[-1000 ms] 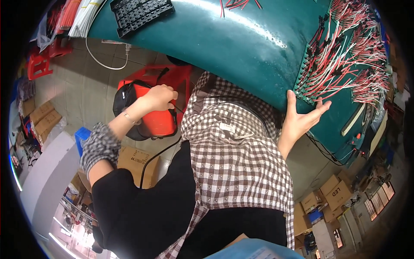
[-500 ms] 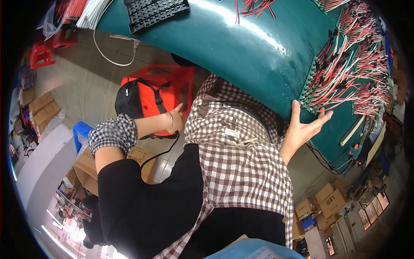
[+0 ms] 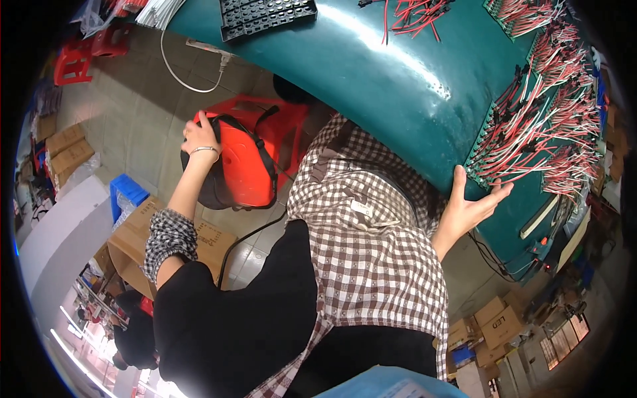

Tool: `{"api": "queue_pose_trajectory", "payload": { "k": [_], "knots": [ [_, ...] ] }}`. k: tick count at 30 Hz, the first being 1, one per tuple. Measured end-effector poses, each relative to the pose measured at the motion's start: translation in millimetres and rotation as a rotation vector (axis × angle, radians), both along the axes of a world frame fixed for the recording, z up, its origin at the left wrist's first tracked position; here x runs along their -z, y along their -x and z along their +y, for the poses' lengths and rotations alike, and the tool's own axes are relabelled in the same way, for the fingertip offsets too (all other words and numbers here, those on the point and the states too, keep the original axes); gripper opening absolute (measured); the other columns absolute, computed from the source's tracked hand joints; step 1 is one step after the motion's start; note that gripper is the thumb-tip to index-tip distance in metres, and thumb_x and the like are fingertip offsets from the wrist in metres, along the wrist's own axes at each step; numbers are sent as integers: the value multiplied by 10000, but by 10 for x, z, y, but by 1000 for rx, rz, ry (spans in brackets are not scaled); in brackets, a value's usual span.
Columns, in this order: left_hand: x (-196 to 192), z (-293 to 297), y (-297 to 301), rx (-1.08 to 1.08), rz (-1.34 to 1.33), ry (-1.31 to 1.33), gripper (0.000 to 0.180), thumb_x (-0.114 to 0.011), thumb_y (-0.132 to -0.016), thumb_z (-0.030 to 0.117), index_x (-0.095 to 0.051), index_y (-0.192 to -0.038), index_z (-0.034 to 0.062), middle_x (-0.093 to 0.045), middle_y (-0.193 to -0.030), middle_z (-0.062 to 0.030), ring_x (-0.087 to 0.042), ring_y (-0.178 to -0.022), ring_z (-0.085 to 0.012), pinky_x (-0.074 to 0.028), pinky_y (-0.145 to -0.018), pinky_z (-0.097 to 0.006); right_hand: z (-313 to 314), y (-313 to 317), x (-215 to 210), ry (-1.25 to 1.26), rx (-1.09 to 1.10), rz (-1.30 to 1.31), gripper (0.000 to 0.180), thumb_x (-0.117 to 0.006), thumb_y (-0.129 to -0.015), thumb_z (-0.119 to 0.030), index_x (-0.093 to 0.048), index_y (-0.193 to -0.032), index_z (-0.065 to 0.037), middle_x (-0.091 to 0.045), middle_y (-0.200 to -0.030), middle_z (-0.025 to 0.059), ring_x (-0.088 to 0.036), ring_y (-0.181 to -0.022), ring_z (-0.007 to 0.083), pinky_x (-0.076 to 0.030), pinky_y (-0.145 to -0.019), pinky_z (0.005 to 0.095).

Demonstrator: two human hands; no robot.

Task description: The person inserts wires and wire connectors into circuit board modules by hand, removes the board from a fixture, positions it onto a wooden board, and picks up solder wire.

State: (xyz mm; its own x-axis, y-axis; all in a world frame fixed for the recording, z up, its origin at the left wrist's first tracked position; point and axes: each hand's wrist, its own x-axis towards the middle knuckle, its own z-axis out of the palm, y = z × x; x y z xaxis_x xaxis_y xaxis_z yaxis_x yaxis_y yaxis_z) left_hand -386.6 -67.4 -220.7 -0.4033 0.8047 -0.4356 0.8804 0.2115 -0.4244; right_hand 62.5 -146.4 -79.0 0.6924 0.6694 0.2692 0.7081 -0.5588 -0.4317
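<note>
Green counter (image 3: 371,73), tiled floor (image 3: 152,99). Left hand (image 3: 201,138) shifted leftward to black bag (image 3: 211,189), grip I can't tell; right hand (image 3: 468,209) spread wide.

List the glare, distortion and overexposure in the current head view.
Head view: a white glare streak crosses the green tabletop; head view, fisheye distortion bows the tabletop's near edge and leaves the corners black; head view, a strip light at lower left looks overexposed.
</note>
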Motion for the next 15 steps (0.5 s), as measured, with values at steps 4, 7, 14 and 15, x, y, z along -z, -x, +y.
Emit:
{"api": "queue_pose_trajectory", "payload": {
  "k": [4, 7, 14, 15],
  "knots": [
    [235, -187, 148, 158, -87, 62, 726, -838, -632, 125, -481, -1263, 81, -491, -1209, -130, -535, -1135, -317, -529, -863, -469, 41, -12, 10, 9, -16, -2, 1079, -820, -739, -447, -201, -1517, -27, -453, -1411, 220, -406, -1291, 367, -309, -1074, 481],
    [62, -307, -143, 567, -277, -50, 586, -738, -636, 32, -538, -1185, 66, -507, -1134, -115, -546, -1054, -303, -510, -779, -420, 16, -3, -3, -16, -21, -8, 1006, -806, -775, -399, -229, -1512, -29, -468, -1393, 236, -410, -1286, 364, -298, -1076, 460],
    [-8, -508, -351, 960, -438, -53, 552, -641, -711, 105, -561, -1257, 64, -505, -1085, -113, -506, -1019, -284, -424, -814, -376, -19, -10, 27, -14, -35, -54, 1011, -810, -767, -410, -235, -1511, -41, -471, -1393, 224, -420, -1274, 370, -304, -1073, 471],
    [-22, -522, -355, 1023, -490, 35, 503, -621, -734, 122, -572, -1233, 80, -504, -1081, -105, -506, -1019, -275, -418, -818, -380, -26, -17, 28, -9, -39, -49, 1018, -811, -764, -413, -231, -1513, -42, -471, -1393, 226, -417, -1276, 371, -303, -1073, 473]
  ]
}}
